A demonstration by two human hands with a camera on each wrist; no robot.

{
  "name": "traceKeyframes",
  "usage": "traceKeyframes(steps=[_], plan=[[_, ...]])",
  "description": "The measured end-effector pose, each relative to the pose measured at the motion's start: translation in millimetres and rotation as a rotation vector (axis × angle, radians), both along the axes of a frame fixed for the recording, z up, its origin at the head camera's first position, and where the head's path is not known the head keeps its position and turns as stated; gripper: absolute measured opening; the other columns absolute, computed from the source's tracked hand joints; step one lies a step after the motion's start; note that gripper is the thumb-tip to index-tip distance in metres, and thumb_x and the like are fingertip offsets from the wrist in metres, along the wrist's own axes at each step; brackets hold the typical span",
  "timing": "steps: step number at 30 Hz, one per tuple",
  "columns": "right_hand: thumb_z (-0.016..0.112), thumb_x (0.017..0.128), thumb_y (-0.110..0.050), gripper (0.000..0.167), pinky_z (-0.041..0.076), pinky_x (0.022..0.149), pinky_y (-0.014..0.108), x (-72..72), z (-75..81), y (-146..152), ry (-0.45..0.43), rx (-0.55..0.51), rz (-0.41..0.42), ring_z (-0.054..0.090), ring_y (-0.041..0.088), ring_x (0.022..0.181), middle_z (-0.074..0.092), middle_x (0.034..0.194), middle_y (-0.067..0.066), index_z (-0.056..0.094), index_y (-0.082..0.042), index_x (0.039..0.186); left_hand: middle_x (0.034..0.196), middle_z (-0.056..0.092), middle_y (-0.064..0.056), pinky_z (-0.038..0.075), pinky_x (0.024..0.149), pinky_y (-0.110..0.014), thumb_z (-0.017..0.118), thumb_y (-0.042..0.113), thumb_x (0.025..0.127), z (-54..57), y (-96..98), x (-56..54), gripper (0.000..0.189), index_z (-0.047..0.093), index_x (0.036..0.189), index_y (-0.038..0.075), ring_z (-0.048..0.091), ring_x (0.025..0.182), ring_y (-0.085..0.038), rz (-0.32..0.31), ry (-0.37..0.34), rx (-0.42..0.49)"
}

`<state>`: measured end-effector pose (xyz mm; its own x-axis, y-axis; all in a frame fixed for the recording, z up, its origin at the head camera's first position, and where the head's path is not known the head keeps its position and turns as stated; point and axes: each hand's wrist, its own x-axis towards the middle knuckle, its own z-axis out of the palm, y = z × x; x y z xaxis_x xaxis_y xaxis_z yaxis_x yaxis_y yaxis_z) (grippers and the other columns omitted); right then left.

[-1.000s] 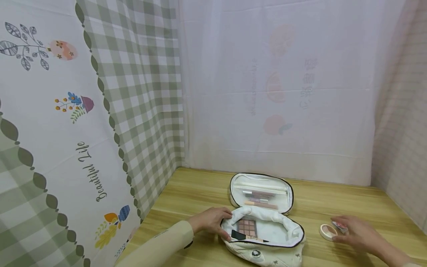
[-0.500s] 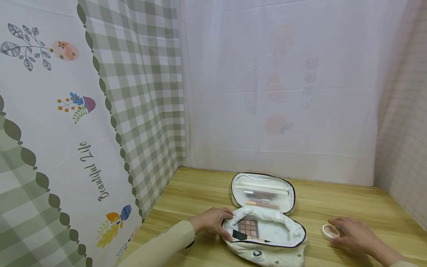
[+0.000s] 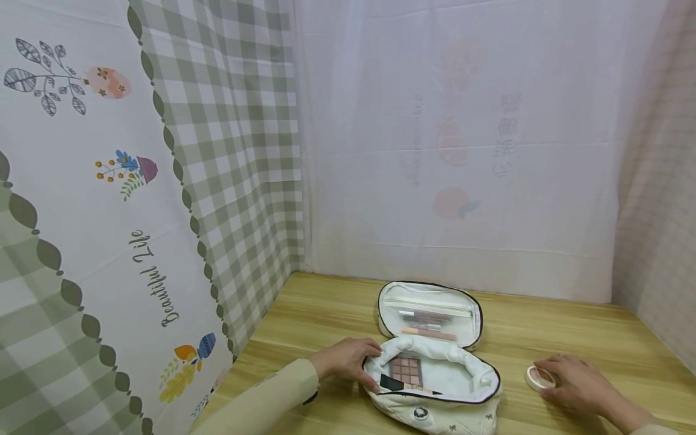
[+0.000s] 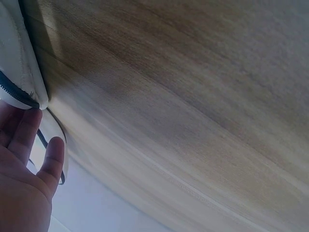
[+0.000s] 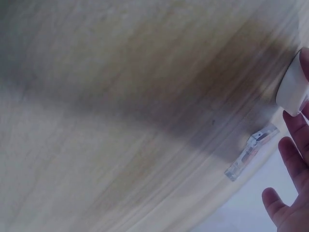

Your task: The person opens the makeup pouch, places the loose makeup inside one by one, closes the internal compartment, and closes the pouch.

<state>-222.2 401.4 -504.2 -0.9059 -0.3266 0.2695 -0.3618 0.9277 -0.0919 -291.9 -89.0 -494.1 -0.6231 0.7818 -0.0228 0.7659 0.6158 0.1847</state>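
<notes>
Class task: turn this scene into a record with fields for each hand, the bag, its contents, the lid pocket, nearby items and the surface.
Left hand: holds the bag at its left end
Right hand: pinches a round white-rimmed item
Bag: open, lid folded back
Contents: palette, black-and-tan item
Lid pocket: slim tubes
Nearby: small clear packet
Surface: wood-grain tabletop

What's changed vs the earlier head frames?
The right hand moved slightly left, fingers now around the round compact. The clear packet beside it has gone from the head view; the right wrist view shows it on the table. Unchanged: compact's place, left hand on the left end of the open bag.
</notes>
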Motion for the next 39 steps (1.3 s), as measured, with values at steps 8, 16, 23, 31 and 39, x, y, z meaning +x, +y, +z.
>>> traceKeyframes(steps=[8,16,23,31,39], plan=[[0.086,0.072,-0.036,0.048,0.046,0.075,0.061,-3.1,-1.2,-2,0.004,-0.052,0.009,0.063,0.038,0.095,0.069,0.102,0.010,0.073,-0.005,0.106,0.137,0.056,0.004,0.040,0.103,-0.033,0.081,0.055,0.077,-0.8,0.9,-0.9,0.075,0.063,0.133,0.010,0.051,0.125,-0.009,0.000,0.008,0.001],[0.086,0.074,-0.034,0.047,0.048,0.074,0.052,-8.6,4.7,-18,0.051,-0.156,0.002,0.065,0.032,0.091,0.070,0.099,0.007,0.074,-0.004,0.109,0.137,0.056,0.003,0.040,0.103,-0.034,0.081,0.055,0.076,-0.4,1.3,-0.8,0.075,0.063,0.133,0.010,0.051,0.126,-0.010,0.000,0.010,0.002],[0.086,0.074,-0.032,0.047,0.051,0.073,0.043,-10.3,10.3,-45,0.074,-0.257,0.039,0.065,0.028,0.090,0.070,0.099,0.006,0.074,-0.004,0.109,0.138,0.055,0.004,0.040,0.104,-0.035,0.080,0.056,0.077,-1.6,0.7,-1.1,0.075,0.062,0.134,0.010,0.050,0.127,-0.010,0.007,0.005,-0.003],[0.087,0.072,-0.027,0.046,0.052,0.076,0.040,-9.6,20.7,-79,0.111,-0.331,0.151,0.064,0.020,0.092,0.070,0.100,0.002,0.074,-0.003,0.109,0.138,0.055,0.004,0.040,0.104,-0.035,0.080,0.055,0.077,0.8,0.8,0.2,0.075,0.062,0.134,0.010,0.050,0.126,-0.010,0.012,-0.006,-0.010],[0.088,0.072,-0.030,0.047,0.052,0.076,0.042,-9.7,22.6,-98,0.126,-0.329,0.184,0.065,0.021,0.092,0.070,0.100,0.001,0.074,-0.005,0.109,0.137,0.056,0.003,0.041,0.103,-0.033,0.081,0.055,0.076,1.8,1.1,1.1,0.074,0.063,0.133,0.010,0.052,0.125,-0.009,0.005,0.008,-0.006]])
